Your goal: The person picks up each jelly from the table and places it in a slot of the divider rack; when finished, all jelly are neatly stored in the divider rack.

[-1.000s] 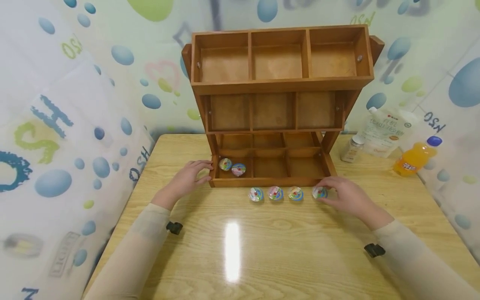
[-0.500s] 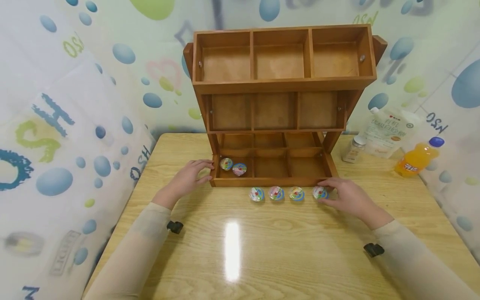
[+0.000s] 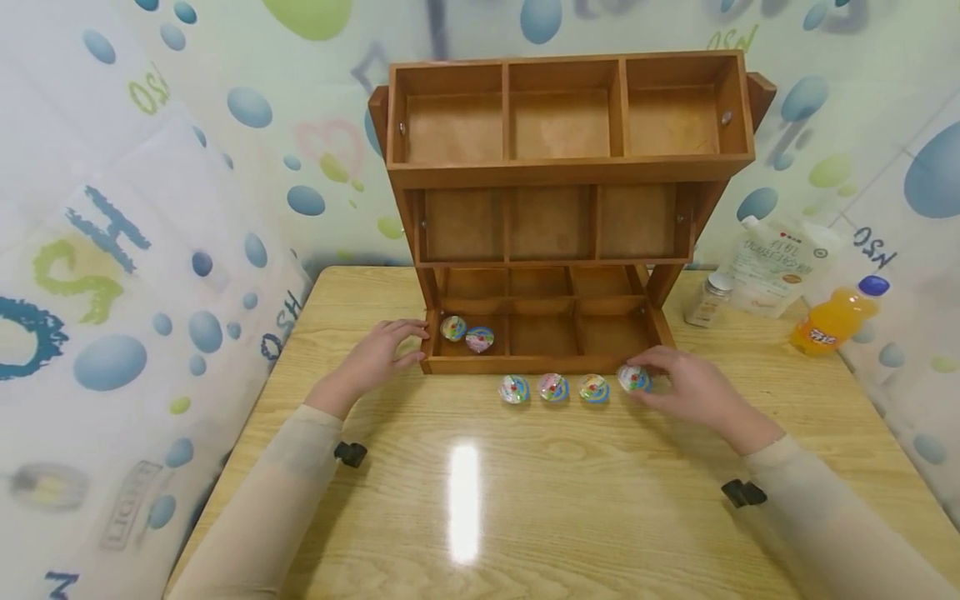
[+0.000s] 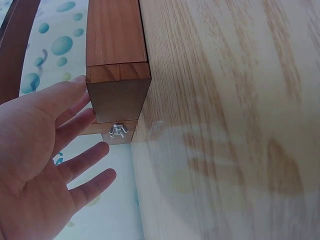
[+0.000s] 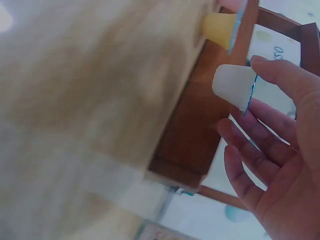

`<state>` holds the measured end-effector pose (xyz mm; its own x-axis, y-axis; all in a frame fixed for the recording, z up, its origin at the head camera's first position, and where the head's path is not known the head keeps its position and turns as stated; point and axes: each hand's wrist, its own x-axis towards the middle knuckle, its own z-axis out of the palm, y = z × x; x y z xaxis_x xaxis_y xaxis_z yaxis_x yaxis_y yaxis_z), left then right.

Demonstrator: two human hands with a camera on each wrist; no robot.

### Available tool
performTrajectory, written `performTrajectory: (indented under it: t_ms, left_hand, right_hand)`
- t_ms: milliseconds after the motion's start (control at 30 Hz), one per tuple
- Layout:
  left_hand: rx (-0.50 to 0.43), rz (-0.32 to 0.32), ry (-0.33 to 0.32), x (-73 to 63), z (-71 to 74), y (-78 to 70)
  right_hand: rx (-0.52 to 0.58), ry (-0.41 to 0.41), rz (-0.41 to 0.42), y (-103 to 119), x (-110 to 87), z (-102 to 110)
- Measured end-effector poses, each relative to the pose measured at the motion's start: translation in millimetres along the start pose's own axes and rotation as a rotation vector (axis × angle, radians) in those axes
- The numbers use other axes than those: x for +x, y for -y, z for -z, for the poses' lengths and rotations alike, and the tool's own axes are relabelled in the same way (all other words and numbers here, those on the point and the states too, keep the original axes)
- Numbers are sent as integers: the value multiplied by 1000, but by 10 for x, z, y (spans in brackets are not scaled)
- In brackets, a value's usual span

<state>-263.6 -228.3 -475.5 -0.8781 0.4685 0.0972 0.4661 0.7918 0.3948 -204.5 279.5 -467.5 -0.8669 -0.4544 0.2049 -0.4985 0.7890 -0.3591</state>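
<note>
My right hand (image 3: 693, 389) pinches a small white jelly cup (image 5: 233, 85) by its lid rim between thumb and fingers. In the right wrist view the cup is raised off the table, beside the front board of the wooden shelf rack (image 3: 570, 169). My left hand (image 3: 375, 358) has its fingers loosely extended, thumb and fingertips at the left end of the rack's bottom tier. Three jelly cups stand in a row before the rack: one white (image 3: 513, 389), one pink (image 3: 553, 387), one yellow (image 3: 594, 388). A yellow cup (image 3: 453, 328) and a pink cup (image 3: 480, 339) lie in the bottom left compartment.
To the rack's right stand a silver-capped jar (image 3: 708, 298), a white pouch (image 3: 776, 265) and an orange drink bottle (image 3: 838, 317). A patterned wall covering (image 3: 247, 192) closes off the wooden table (image 3: 570, 492) at the back and sides.
My right hand has lifted the white jelly cup a little and shifted it slightly left, its lid now tilted. My left hand keeps its place at the rack.
</note>
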Motion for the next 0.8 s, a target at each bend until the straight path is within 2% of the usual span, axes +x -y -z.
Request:
performTrajectory:
  t_ms: [167,367,567,800]
  left_hand:
    - [0,0,3,6,-1,4]
    - [-8,13,6,8,-4,8]
    - [-7,10,12,17,-18,12]
    - [-12,14,6,12,-7,11]
  right_hand:
    - [28,3,33,130,197,79]
    - [87,31,54,293,530,85]
    - [106,73,86,420,892,-13]
    - [127,126,59,498,1294,-204]
